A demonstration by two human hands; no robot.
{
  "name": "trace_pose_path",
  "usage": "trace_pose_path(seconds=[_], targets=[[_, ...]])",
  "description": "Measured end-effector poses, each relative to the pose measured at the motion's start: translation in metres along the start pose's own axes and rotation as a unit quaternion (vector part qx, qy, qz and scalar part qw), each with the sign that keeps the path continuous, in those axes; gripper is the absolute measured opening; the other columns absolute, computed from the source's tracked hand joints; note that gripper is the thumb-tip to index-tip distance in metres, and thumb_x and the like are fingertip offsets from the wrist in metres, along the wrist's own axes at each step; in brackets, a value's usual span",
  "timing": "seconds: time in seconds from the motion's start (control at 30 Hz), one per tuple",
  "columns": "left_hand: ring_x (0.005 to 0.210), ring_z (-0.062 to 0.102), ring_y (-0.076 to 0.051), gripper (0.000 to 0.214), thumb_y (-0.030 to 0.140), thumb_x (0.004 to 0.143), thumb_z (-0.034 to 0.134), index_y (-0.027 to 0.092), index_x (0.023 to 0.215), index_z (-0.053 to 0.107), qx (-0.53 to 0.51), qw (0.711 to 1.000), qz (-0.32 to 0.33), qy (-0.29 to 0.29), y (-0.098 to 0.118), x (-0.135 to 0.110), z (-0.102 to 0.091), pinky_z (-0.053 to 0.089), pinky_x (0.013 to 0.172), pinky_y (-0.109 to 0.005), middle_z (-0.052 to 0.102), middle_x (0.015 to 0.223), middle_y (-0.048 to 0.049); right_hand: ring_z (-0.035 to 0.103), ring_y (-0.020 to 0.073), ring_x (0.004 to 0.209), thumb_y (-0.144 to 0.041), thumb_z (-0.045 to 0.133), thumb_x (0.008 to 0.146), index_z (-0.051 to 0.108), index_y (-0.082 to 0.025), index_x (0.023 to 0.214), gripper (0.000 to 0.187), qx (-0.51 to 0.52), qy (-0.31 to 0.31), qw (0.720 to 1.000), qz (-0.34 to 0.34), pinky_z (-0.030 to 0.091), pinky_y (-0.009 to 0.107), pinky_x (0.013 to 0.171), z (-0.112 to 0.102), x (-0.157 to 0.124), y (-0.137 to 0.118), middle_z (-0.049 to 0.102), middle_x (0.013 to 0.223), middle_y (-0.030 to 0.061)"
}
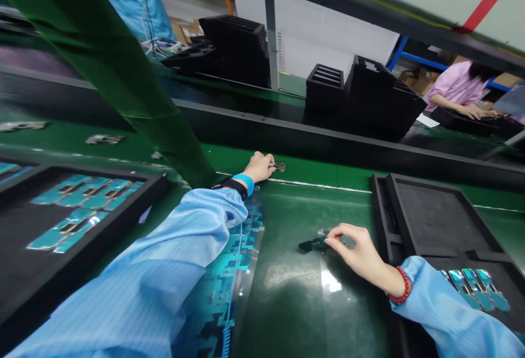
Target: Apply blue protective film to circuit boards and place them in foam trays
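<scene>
Our left hand (259, 166) is stretched far out across the green bench (295, 292) to the white line (328, 186). Its fingers are closed around a small metal part (279, 166), which pokes out past the fingertips. Our right hand (357, 251) sits nearer to us, thumb and forefinger pinched on a small dark part (312, 245) that lies on the bench, just left of the black tray (443, 221). That tray holds a few teal strips (471, 287) at its near end. Under our left sleeve (172, 259) lies a sheet of teal pieces (241, 248), and to its left a second black tray (156, 183) carries more of them. Across the line we see stacks of black trays (369, 95), and a person in pink (457, 87) at the far right.
</scene>
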State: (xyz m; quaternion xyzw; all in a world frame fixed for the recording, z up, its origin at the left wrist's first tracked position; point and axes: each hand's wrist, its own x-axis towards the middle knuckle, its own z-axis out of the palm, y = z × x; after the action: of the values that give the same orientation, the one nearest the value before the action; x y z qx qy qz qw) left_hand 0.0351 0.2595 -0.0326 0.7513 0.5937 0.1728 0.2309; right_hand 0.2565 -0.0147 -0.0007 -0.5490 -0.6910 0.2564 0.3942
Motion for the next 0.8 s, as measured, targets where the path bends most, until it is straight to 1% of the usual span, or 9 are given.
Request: trace_pose_path(seconds=[0.13,0.2,0.27,0.37,0.47,0.53,0.67,0.73,0.8], targets=[[0.099,0.063,-0.023,0.028,0.032,0.090,0.063,0.015,0.112,0.061,-0.073,0.997,-0.011,-0.018,0.013,-0.012,-0.007,0.055,0.085,-0.044,0.063,0.114,-0.0086,0.062,0.0157,0.066,-0.036,0.063,0.086,0.066,-0.017,0.074,0.022,0.034,0.037,0.998,0.025,0.050,0.028,0.066,-0.003,0.003,-0.004,0.068,0.070,0.0035],[0.094,0.064,-0.022,0.023,0.030,0.089,0.064,0.014,0.106,0.062,-0.124,0.992,-0.018,-0.019,0.024,-0.030,-0.012,0.055,0.082,-0.042,0.065,0.108,-0.0074,0.062,0.0160,0.069,-0.034,0.065,0.084,0.066,-0.017,0.075,0.019,0.056,0.064,0.996,0.041,0.051,0.029,0.069,-0.007,0.005,-0.007,0.069,0.073,0.0037],[0.088,0.065,-0.020,0.021,0.029,0.087,0.066,0.014,0.101,0.062,-0.189,0.981,-0.025,-0.024,0.037,-0.061,-0.016,0.056,0.079,-0.040,0.067,0.098,-0.0056,0.063,0.0162,0.072,-0.034,0.067,0.082,0.066,-0.018,0.075,0.018,0.077,0.091,0.992,0.052,0.052,0.030,0.072,-0.011,0.006,-0.011,0.069,0.075,0.0038],[0.084,0.069,-0.022,0.028,0.035,0.080,0.071,0.018,0.098,0.059,-0.317,0.945,-0.031,-0.074,0.053,-0.126,-0.024,0.057,0.074,-0.034,0.070,0.082,-0.0021,0.063,0.0153,0.069,-0.039,0.072,0.077,0.065,-0.018,0.074,0.023,0.137,0.108,0.981,0.088,0.053,0.030,0.069,-0.018,0.008,-0.018,0.068,0.073,0.0031],[0.090,0.070,-0.026,0.041,0.047,0.072,0.074,0.020,0.098,0.061,-0.409,0.898,-0.060,-0.152,0.062,-0.188,-0.027,0.060,0.077,-0.036,0.073,0.086,-0.0061,0.063,0.0138,0.063,-0.045,0.076,0.072,0.065,-0.017,0.074,0.030,0.201,0.089,0.966,0.136,0.054,0.028,0.064,-0.022,0.009,-0.027,0.066,0.068,0.0015],[0.092,0.071,-0.026,0.042,0.049,0.070,0.076,0.020,0.097,0.063,-0.460,0.862,-0.089,-0.195,0.064,-0.215,-0.025,0.061,0.078,-0.036,0.074,0.088,-0.0071,0.063,0.0130,0.062,-0.046,0.077,0.071,0.065,-0.017,0.075,0.032,0.218,0.071,0.960,0.158,0.055,0.027,0.064,-0.022,0.008,-0.033,0.066,0.068,0.0007],[0.098,0.070,-0.027,0.045,0.046,0.066,0.082,0.022,0.100,0.068,-0.554,0.782,-0.147,-0.246,0.060,-0.236,-0.012,0.060,0.082,-0.034,0.074,0.102,-0.0083,0.064,0.0131,0.074,-0.045,0.077,0.072,0.065,-0.018,0.074,0.030,0.222,0.036,0.961,0.161,0.055,0.027,0.073,-0.016,0.006,-0.044,0.067,0.080,0.0025],[0.099,0.070,-0.027,0.048,0.047,0.063,0.083,0.022,0.101,0.069,-0.575,0.769,-0.161,-0.231,0.057,-0.239,-0.008,0.061,0.081,-0.034,0.075,0.103,-0.0078,0.064,0.0136,0.081,-0.043,0.078,0.071,0.065,-0.018,0.073,0.028,0.224,0.025,0.962,0.154,0.054,0.026,0.076,-0.012,0.005,-0.047,0.068,0.086,0.0034],[0.096,0.070,-0.027,0.050,0.051,0.060,0.083,0.023,0.100,0.069,-0.579,0.774,-0.161,-0.197,0.054,-0.243,-0.006,0.062,0.079,-0.034,0.076,0.097,-0.0055,0.064,0.0126,0.077,-0.040,0.078,0.072,0.066,-0.018,0.074,0.026,0.227,0.019,0.960,0.164,0.055,0.026,0.074,-0.008,0.004,-0.049,0.068,0.082,0.0022]])
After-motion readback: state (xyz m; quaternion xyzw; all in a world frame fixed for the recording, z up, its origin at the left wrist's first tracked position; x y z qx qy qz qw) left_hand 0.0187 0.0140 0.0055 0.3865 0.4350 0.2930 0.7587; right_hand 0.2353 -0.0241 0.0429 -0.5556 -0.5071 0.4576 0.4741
